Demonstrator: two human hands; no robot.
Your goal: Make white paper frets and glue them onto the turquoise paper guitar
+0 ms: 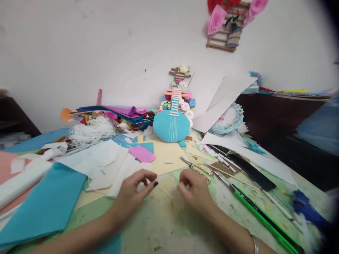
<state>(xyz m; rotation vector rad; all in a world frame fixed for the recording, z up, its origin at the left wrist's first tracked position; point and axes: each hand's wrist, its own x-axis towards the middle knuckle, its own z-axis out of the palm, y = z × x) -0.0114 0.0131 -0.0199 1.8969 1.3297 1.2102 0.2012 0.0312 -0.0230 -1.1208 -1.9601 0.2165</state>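
Observation:
My left hand hovers over the front of the table, its thumb and forefinger curved toward each other with a small gap between the tips. A dark spot shows at the thumb tip. Facing it, my right hand is curled with thumb and fingers close together; whatever they may hold is hidden. A thin white strip shows between the hands, nearer the left; I cannot tell if either touches it. Gold-handled scissors lie just beyond my right hand. A green utility knife rests to its right.
A blue paper lute leans at the back, near white string. Teal paper, white sheets and a pink piece lie left. A black strip and a blue glue gun lie right.

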